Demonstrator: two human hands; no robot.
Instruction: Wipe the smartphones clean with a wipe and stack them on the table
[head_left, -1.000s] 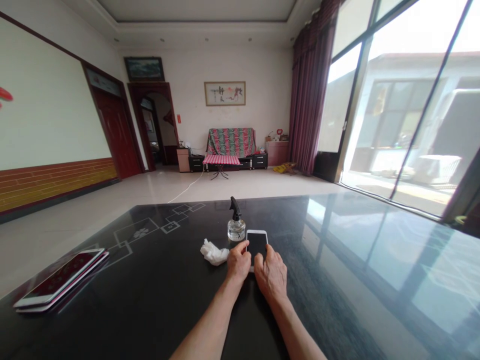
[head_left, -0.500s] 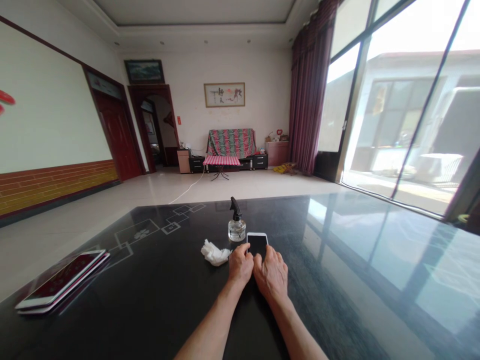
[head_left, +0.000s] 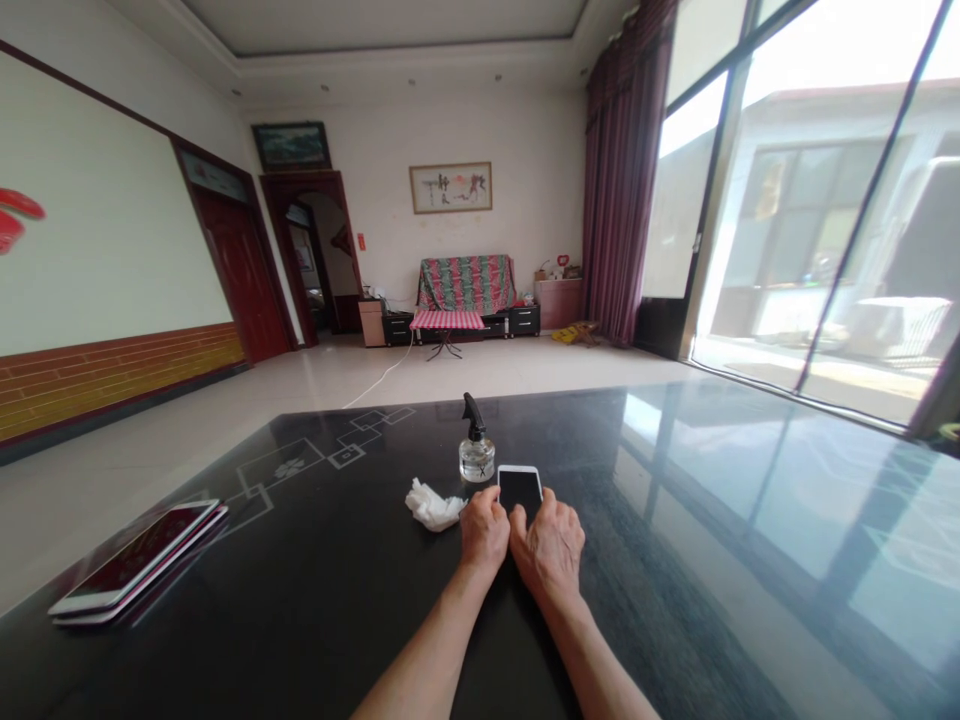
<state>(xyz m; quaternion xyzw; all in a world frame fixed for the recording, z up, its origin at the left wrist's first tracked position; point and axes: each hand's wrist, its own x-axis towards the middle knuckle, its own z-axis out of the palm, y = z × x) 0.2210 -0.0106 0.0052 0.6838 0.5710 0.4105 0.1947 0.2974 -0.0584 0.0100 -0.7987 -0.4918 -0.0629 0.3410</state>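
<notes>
A white-framed smartphone [head_left: 520, 487] with a dark screen lies at the middle of the black table [head_left: 315, 600]. My left hand [head_left: 484, 525] is closed at its lower left edge. On the other side, my right hand [head_left: 549, 540] grips the lower right edge, its thumb near the bottom of the screen. Both hands cover the phone's lower end. Just beyond my left hand stands a clear spray bottle [head_left: 477, 460] with a black trigger head. A crumpled white tissue [head_left: 433, 506] sits to the left of that hand.
Stacked white-edged tablets or phones [head_left: 139, 560] lie at the table's left. Across the tiled floor stands a small folding table [head_left: 447, 321] with a checked cloth, before a cloth-covered object [head_left: 466, 284]. Tall windows [head_left: 795, 220] line the right side.
The view has shifted slightly, so everything sits a little further right. My right hand's fingers have drawn back from over the screen's right side to the phone's edge.
</notes>
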